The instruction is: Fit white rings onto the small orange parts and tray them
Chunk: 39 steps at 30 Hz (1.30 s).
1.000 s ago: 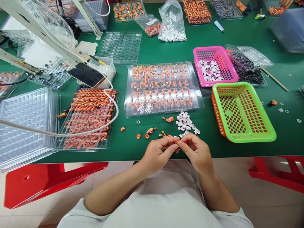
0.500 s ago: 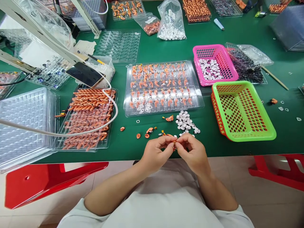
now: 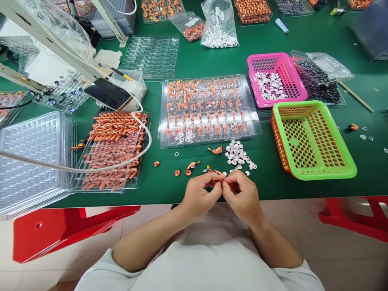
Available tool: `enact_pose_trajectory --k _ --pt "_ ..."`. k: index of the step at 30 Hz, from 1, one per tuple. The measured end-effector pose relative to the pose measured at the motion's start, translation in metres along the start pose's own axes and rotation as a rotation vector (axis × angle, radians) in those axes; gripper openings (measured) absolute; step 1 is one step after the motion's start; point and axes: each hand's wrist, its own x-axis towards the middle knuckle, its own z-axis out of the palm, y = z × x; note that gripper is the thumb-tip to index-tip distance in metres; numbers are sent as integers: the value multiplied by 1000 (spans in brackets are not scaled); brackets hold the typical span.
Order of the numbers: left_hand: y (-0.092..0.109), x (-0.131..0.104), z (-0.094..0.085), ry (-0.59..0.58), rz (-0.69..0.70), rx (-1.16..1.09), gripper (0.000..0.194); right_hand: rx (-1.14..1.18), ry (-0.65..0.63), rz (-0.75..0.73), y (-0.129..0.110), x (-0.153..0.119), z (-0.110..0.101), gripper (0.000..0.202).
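Note:
My left hand (image 3: 201, 194) and my right hand (image 3: 242, 196) meet at the table's front edge, thumbs and forefingers pinched together. Whatever is between the fingertips is too small and hidden to name. Just beyond them lie small orange parts with yellow and metal bits (image 3: 217, 150) and a pile of white round pieces (image 3: 238, 153). Orange round pieces (image 3: 177, 173) rest to the left of the hands. Farther back, a clear tray (image 3: 256, 125) holds rows of orange curved parts and some white rings.
A green basket (image 3: 336, 175) nested on a red one and a pink basket (image 3: 300, 93) with white pieces stand right. At left are a tray of orange parts (image 3: 115, 133), stacked clear trays (image 3: 30, 141), a white cable (image 3: 149, 137) and a phone (image 3: 108, 93).
The fingertips have drawn closer together, and the orange and yellow bit seen between them is now hidden. The view has shifted slightly.

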Motion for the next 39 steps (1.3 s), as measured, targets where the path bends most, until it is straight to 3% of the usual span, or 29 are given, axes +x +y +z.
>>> enact_pose_trajectory --k 3,7,12,23,31,35,39 --pt "1 5 -2 -56 -11 -3 18 -41 10 -27 3 2 -1 10" --pt "6 11 -5 -112 -66 25 21 -2 -75 54 4 7 -9 6" --pt "7 11 -4 -107 -69 26 22 -59 -73 -7 -1 9 -15 6" --pt "0 3 -1 -50 65 66 21 -87 -68 -36 1 8 -9 12" --pt "-1 6 1 -29 47 94 21 -181 -18 -144 7 8 -5 12" --pt "5 12 -1 -27 0 17 19 -100 -60 -124 3 10 -14 8" --pt "10 16 -3 7 -38 -137 18 59 -38 -5 3 4 -20 4"
